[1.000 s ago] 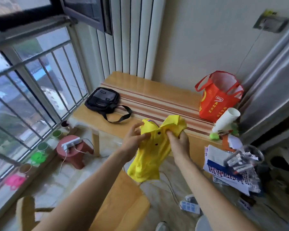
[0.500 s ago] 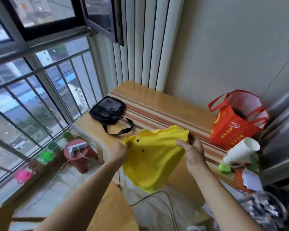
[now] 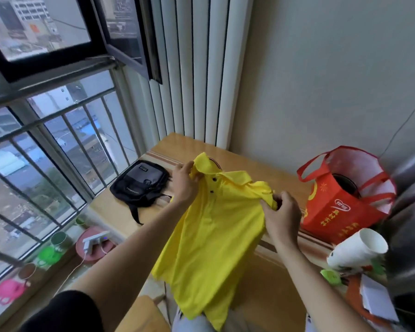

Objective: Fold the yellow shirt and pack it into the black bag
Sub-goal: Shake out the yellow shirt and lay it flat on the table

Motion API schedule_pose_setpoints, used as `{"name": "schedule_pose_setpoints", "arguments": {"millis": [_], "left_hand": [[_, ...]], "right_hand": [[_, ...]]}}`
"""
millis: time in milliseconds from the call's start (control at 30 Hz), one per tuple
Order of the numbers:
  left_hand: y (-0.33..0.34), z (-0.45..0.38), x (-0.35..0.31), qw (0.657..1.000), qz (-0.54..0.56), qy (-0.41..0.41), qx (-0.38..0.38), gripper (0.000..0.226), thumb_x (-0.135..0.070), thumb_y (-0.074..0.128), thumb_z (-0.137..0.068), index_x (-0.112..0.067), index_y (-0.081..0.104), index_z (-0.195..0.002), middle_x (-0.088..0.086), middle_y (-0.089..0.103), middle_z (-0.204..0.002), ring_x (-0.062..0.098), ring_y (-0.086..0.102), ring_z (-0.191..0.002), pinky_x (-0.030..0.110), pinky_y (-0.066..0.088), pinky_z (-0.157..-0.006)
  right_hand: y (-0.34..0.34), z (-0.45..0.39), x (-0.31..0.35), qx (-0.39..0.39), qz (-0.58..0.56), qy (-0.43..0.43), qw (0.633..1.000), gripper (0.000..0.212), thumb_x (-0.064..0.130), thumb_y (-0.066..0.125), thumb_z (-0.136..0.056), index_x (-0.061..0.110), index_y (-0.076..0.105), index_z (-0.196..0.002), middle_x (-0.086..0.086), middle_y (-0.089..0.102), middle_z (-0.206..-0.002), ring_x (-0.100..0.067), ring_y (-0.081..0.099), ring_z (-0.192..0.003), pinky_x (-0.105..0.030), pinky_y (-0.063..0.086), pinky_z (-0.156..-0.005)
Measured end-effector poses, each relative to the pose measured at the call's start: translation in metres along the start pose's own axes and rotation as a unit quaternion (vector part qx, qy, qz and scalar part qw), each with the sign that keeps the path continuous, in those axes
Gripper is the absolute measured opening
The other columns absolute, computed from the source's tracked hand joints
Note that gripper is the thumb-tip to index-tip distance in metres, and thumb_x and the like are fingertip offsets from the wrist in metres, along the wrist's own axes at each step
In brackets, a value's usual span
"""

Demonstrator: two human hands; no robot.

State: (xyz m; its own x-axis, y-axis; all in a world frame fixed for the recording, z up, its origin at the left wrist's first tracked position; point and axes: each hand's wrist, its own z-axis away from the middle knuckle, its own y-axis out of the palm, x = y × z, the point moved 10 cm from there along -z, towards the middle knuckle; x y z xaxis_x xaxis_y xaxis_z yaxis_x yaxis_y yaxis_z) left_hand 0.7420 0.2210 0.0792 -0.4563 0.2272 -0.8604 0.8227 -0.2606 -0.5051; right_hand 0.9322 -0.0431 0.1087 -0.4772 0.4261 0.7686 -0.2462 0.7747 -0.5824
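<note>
A yellow polo shirt [image 3: 211, 238] with dark buttons hangs in the air in front of the wooden table [image 3: 256, 168], spread out and held at both shoulders. My left hand [image 3: 185, 185] grips the shirt's left shoulder by the collar. My right hand [image 3: 282, 214] grips the right shoulder and sleeve. The small black bag [image 3: 140, 184] lies flat on the table's left end, its strap trailing toward the front edge, just left of my left hand.
A red tote bag [image 3: 340, 207] stands on the table's right end. A white paper cup [image 3: 356, 250] lies beside it among clutter. A barred window [image 3: 46, 144] runs along the left, with a red stool [image 3: 94, 245] and small cups below it.
The shirt went from bunched between my hands to spread wide and lifted higher. My hands moved apart to its shoulders, and the view tilted up toward the table.
</note>
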Motion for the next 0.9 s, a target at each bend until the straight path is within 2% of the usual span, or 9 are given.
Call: {"name": "schedule_pose_setpoints", "arguments": {"millis": [100, 200, 267, 400, 533, 667, 767, 833, 900], "left_hand": [[0.063, -0.029, 0.040, 0.984, -0.113, 0.028, 0.134, 0.073, -0.019, 0.071, -0.085, -0.023, 0.036, -0.149, 0.012, 0.035, -0.145, 0.029, 0.036, -0.133, 0.039, 0.033, -0.113], [0.113, -0.042, 0.127, 0.931, -0.247, 0.003, 0.271, 0.099, -0.024, 0.072, -0.083, -0.028, 0.006, -0.157, 0.015, 0.010, -0.161, 0.035, 0.019, -0.146, 0.044, 0.030, -0.115], [0.139, -0.036, 0.185, 0.874, -0.320, 0.019, 0.366, 0.094, -0.029, 0.068, -0.087, -0.033, 0.004, -0.156, 0.015, 0.003, -0.163, 0.035, 0.013, -0.149, 0.045, 0.028, -0.116], [0.175, -0.023, 0.252, 0.777, -0.393, 0.092, 0.482, 0.080, -0.043, 0.058, -0.093, -0.041, 0.005, -0.154, 0.009, -0.009, -0.164, 0.028, -0.005, -0.151, 0.048, 0.018, -0.120], [0.186, -0.031, 0.261, 0.764, -0.432, 0.117, 0.466, 0.092, -0.057, 0.052, -0.091, -0.043, -0.019, -0.149, 0.002, -0.034, -0.158, 0.023, -0.023, -0.148, 0.051, 0.007, -0.121], [0.178, -0.049, 0.268, 0.796, -0.434, 0.072, 0.415, 0.112, -0.071, 0.058, -0.078, -0.043, -0.026, -0.147, 0.001, -0.038, -0.155, 0.025, -0.023, -0.148, 0.051, 0.004, -0.122], [0.156, -0.060, 0.284, 0.815, -0.452, -0.008, 0.362, 0.123, -0.085, 0.052, -0.069, -0.036, -0.026, -0.149, 0.005, -0.028, -0.160, 0.026, -0.016, -0.150, 0.048, 0.002, -0.121], [0.147, -0.063, 0.287, 0.819, -0.462, -0.020, 0.339, 0.116, -0.088, 0.043, -0.071, -0.034, -0.019, -0.152, 0.005, -0.018, -0.163, 0.025, -0.008, -0.151, 0.046, 0.006, -0.121], [0.143, -0.070, 0.270, 0.835, -0.464, 0.010, 0.295, 0.094, -0.080, 0.039, -0.082, -0.030, 0.008, -0.155, 0.010, 0.009, -0.162, 0.028, 0.015, -0.148, 0.046, 0.021, -0.117]], "right_hand": [[0.072, -0.023, -0.053, 0.075, 0.069, 0.033, 0.994, 0.024, 0.022, 0.074, -0.085, 0.013, 0.060, -0.102, -0.007, 0.060, -0.104, -0.030, 0.058, -0.101, -0.035, 0.042, -0.075], [0.162, -0.015, -0.131, 0.258, 0.187, 0.146, 0.937, 0.061, 0.030, 0.065, -0.093, 0.010, 0.039, -0.144, -0.012, 0.038, -0.148, -0.031, 0.042, -0.136, -0.038, 0.041, -0.102], [0.198, -0.002, -0.164, 0.300, 0.227, 0.188, 0.907, 0.069, 0.033, 0.061, -0.095, 0.011, 0.028, -0.151, -0.015, 0.022, -0.159, -0.032, 0.034, -0.143, -0.037, 0.038, -0.106], [0.250, 0.020, -0.190, 0.347, 0.226, 0.210, 0.886, 0.063, 0.033, 0.055, -0.098, 0.022, 0.028, -0.154, -0.012, 0.010, -0.165, -0.029, 0.026, -0.148, -0.037, 0.036, -0.111], [0.276, 0.037, -0.211, 0.392, 0.250, 0.204, 0.862, 0.071, 0.049, 0.050, -0.096, 0.036, 0.016, -0.157, -0.009, -0.011, -0.166, -0.027, 0.013, -0.153, -0.043, 0.026, -0.118], [0.274, 0.029, -0.228, 0.360, 0.282, 0.129, 0.880, 0.074, 0.057, 0.047, -0.094, 0.050, 0.004, -0.154, 0.001, -0.021, -0.165, -0.022, -0.009, -0.154, -0.047, 0.015, -0.122], [0.259, 0.018, -0.243, 0.336, 0.298, 0.101, 0.888, 0.069, 0.063, 0.038, -0.096, 0.055, -0.003, -0.151, 0.009, -0.023, -0.163, -0.017, -0.013, -0.153, -0.045, 0.010, -0.122], [0.253, 0.016, -0.251, 0.332, 0.299, 0.096, 0.889, 0.067, 0.066, 0.035, -0.097, 0.058, -0.005, -0.149, 0.014, -0.024, -0.161, -0.012, -0.015, -0.151, -0.043, 0.009, -0.122], [0.248, 0.009, -0.249, 0.302, 0.288, 0.094, 0.904, 0.060, 0.055, 0.043, -0.099, 0.053, 0.015, -0.151, 0.010, -0.005, -0.165, -0.016, 0.002, -0.153, -0.043, 0.022, -0.120]]}}
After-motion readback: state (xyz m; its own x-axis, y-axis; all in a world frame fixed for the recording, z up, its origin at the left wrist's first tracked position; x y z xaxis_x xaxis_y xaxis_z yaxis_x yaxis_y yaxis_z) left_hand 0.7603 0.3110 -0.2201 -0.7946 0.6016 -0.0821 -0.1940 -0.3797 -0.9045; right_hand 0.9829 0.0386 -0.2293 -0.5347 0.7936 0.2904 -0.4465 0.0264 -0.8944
